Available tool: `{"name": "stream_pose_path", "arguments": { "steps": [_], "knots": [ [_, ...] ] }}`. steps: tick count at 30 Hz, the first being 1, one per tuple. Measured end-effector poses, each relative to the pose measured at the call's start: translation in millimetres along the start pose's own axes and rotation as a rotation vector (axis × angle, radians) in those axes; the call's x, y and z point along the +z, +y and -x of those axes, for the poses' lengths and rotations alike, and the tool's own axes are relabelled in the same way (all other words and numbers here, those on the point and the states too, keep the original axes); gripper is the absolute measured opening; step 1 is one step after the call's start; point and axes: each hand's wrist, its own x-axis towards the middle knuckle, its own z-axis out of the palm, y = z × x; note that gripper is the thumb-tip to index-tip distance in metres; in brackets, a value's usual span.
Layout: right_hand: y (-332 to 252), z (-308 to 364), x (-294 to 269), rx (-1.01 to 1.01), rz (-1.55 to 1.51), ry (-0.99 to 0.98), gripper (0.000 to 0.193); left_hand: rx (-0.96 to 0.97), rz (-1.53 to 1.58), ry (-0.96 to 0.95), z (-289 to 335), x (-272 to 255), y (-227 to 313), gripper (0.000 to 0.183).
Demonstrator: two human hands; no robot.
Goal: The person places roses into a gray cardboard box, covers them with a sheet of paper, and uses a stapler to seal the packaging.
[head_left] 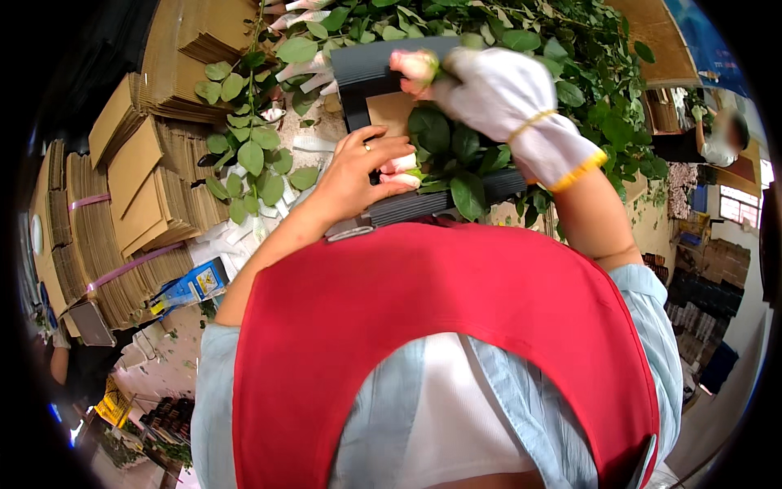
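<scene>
My left hand (360,173), bare with a ring on one finger, curls around the pale pink heads of roses (399,169). These roses lie on a dark grey ribbed stand (407,210), their leaves (466,189) spreading to the right. A brown cardboard sheet (389,112) shows behind my fingers. In a white glove with a yellow cuff, my right hand (489,94) grips a pink rose (414,72) just below its head, above the stand's dark back panel (366,61). The glove hides most of that rose's stem.
Leafy rose stems (586,90) are heaped behind and right of the stand. Wrapped roses (308,72) lie at the back left. Stacked cardboard sheets (147,187) fill the left, with a blue tape dispenser (191,285) nearer me. A co-worker (721,143) is at the far right.
</scene>
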Motion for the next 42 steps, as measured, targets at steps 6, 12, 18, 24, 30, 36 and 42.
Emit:
{"name": "stream_pose_path", "arguments": {
  "steps": [6, 12, 18, 24, 30, 36, 42],
  "knots": [
    [-5.8, 39.3, 43.1, -0.301, -0.111, 0.777, 0.023, 0.002, 0.071, 0.162, 7.0, 9.5, -0.2, 0.053],
    [-8.0, 10.8, 28.5, -0.042, -0.020, 0.130, 0.023, 0.072, 0.122, 0.114, -0.5, 6.8, -4.3, 0.049],
    [32.4, 48.6, -29.9, 0.055, -0.603, 0.381, 0.019, 0.013, 0.172, 0.064, 7.0, 5.1, -9.2, 0.051],
    [-16.1, 14.3, 60.6, -0.357, -0.220, 0.079, 0.014, 0.034, 0.154, 0.147, 11.2, 14.2, -20.4, 0.050],
    [-7.8, 3.8, 82.9, -0.510, -0.173, 0.089, 0.012, 0.051, 0.073, 0.080, -1.6, -4.7, -14.8, 0.047],
    [9.3, -5.4, 5.8, -0.299, -0.160, 0.364, 0.025, -0.012, 0.098, 0.231, 6.2, 9.1, -15.6, 0.042],
    [83.1, -81.4, 45.8, -0.313, -0.296, -0.127, 0.037, -0.101, 0.130, 0.186, -9.6, 8.5, -3.0, 0.060]
  ]
}}
